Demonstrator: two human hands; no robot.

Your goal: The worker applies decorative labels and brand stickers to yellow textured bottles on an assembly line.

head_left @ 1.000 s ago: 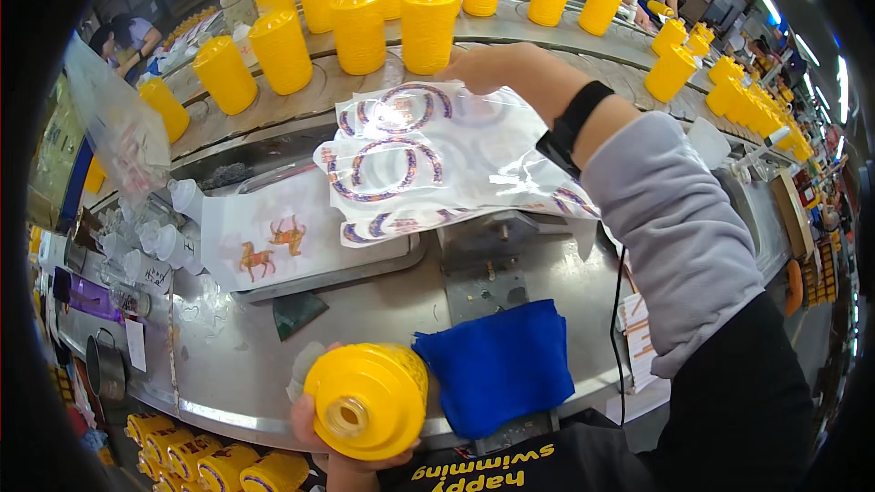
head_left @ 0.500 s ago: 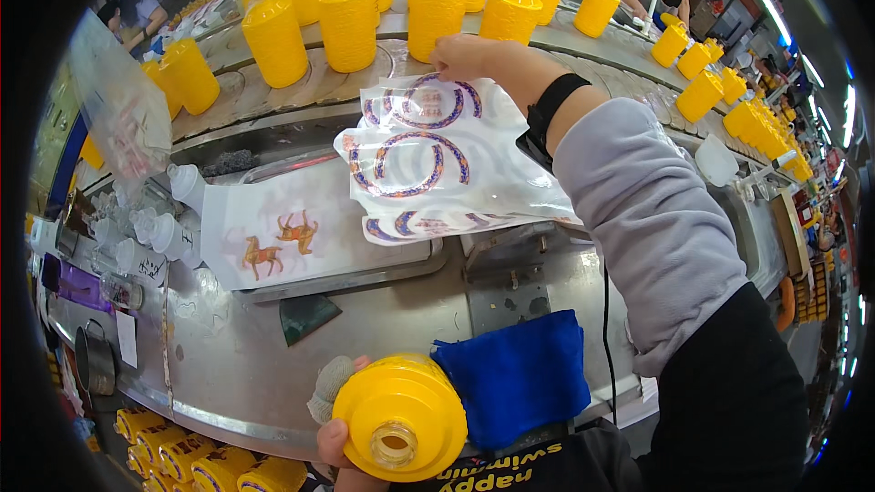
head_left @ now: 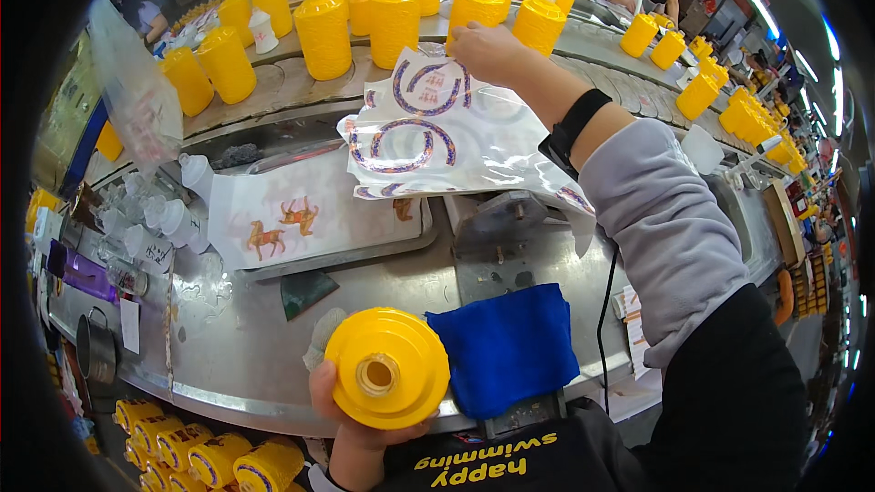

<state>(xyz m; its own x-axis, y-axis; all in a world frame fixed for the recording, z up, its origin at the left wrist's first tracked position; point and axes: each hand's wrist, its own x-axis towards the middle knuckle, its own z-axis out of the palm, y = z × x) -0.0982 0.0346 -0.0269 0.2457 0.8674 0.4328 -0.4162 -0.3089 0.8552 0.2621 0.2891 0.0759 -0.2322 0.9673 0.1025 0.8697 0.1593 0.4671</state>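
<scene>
My left hand (head_left: 351, 424) is closed round the side of a yellow bottle (head_left: 401, 401), whose open clear neck faces up at me. At the conveyor's near edge, the fingers of my right hand (head_left: 488, 52) pinch the top of a glossy clear-and-white decal sheet (head_left: 492, 141) printed with curved purple-and-orange bands. A yellow bottle (head_left: 476, 7) stands right behind those fingers. Beside the held bottle lies a folded blue cloth (head_left: 510, 351). A grey-white piece (head_left: 322, 337), partly hidden, touches the bottle's far left side.
Several yellow bottles (head_left: 395, 23) stand along the curved slatted conveyor (head_left: 283, 82). A paper with orange horse decals (head_left: 319, 173) lies on a metal tray (head_left: 392, 252). Small clear and white cups (head_left: 169, 219) crowd the left. More bottles (head_left: 219, 457) are stacked below the bench. Co-workers bend over farther off.
My right hand has drawn the decal sheet up and away, showing more of the horse paper. Bottles on the conveyor have shifted right. The bottle in my left hand moved slightly up and left.
</scene>
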